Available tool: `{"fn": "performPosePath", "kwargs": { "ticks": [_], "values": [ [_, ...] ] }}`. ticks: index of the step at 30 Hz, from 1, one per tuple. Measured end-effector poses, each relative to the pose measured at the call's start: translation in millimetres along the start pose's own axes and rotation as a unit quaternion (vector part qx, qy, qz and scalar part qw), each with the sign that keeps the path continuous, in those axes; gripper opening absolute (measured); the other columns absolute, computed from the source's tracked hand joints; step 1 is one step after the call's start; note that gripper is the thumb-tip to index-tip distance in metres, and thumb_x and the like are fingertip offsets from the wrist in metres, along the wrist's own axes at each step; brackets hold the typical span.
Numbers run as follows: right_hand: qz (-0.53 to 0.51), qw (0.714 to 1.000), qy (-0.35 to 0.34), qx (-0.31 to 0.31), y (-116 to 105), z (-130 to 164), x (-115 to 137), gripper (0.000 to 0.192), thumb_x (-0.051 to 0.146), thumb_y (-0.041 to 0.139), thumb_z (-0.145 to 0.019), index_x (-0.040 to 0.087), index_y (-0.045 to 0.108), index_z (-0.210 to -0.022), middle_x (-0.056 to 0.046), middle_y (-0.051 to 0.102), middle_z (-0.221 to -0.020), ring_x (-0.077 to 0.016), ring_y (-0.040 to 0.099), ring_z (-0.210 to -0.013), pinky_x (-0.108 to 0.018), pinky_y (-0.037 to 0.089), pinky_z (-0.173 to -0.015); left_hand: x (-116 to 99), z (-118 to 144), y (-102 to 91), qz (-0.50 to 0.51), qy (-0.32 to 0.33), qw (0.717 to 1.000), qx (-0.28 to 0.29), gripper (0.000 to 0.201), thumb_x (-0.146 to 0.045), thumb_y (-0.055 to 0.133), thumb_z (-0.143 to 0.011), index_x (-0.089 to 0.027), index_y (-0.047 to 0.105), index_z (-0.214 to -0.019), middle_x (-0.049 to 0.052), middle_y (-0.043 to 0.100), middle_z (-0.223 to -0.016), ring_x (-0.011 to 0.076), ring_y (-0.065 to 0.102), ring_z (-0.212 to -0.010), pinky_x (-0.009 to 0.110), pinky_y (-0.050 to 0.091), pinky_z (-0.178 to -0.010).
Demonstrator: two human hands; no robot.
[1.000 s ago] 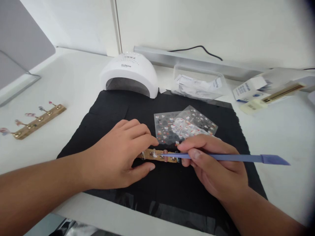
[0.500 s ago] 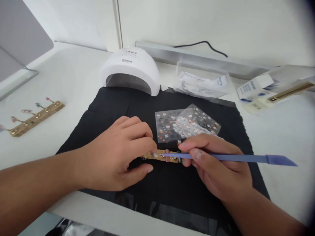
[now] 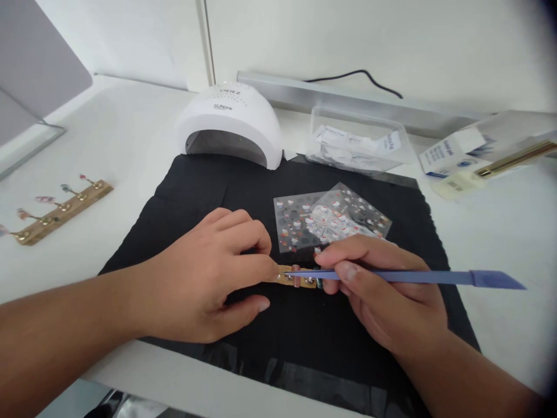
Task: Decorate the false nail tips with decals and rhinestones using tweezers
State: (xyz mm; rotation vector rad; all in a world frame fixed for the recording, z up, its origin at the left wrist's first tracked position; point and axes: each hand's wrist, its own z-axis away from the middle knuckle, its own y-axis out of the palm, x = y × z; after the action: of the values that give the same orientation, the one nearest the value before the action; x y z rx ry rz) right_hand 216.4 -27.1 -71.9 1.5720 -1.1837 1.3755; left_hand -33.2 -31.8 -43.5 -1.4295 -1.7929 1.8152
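Observation:
My left hand (image 3: 209, 278) rests on the black mat (image 3: 200, 186) and pinches the left end of a gold nail-tip holder bar (image 3: 300, 278), covering most of it. A few small nail tips stand on the bar's visible right part. My right hand (image 3: 383, 296) grips a long blue plastic tool (image 3: 418, 277) like a pen, its thin tip touching the bar just right of my left fingertips. The tool's flat spatula end points right.
Clear sticker sheets (image 3: 326, 220) lie on the mat behind my hands. A white nail lamp (image 3: 230, 125) stands at the mat's far edge, a clear tub of wipes (image 3: 359, 145) and small boxes (image 3: 456, 157) to the right. A second gold holder bar (image 3: 61, 212) lies left.
My left fingers have slid right along the bar, covering more of it. The camera view shifted slightly; the blue tool's tip stays at the bar.

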Motion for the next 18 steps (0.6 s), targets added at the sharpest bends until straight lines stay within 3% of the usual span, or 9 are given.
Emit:
{"fn": "performPosePath", "kwargs": {
  "ticks": [18],
  "values": [
    [-0.06, 0.997, 0.04, -0.038, 2.9, -7.2, 3.7, 0.023, 0.012, 0.063, -0.083, 0.026, 0.081, -0.082, 0.003, 0.066, -0.057, -0.0075, 0.059, -0.054, -0.017, 0.043, -0.048, 0.2, -0.5, -0.6, 0.004, -0.013, 1.0, -0.005, 0.012, -0.019, 0.063, -0.088, -0.021, 0.061, -0.1, 0.002, 0.058, -0.102, 0.0183, 0.052, -0.089, 0.038, 0.035, -0.084]
  ]
}}
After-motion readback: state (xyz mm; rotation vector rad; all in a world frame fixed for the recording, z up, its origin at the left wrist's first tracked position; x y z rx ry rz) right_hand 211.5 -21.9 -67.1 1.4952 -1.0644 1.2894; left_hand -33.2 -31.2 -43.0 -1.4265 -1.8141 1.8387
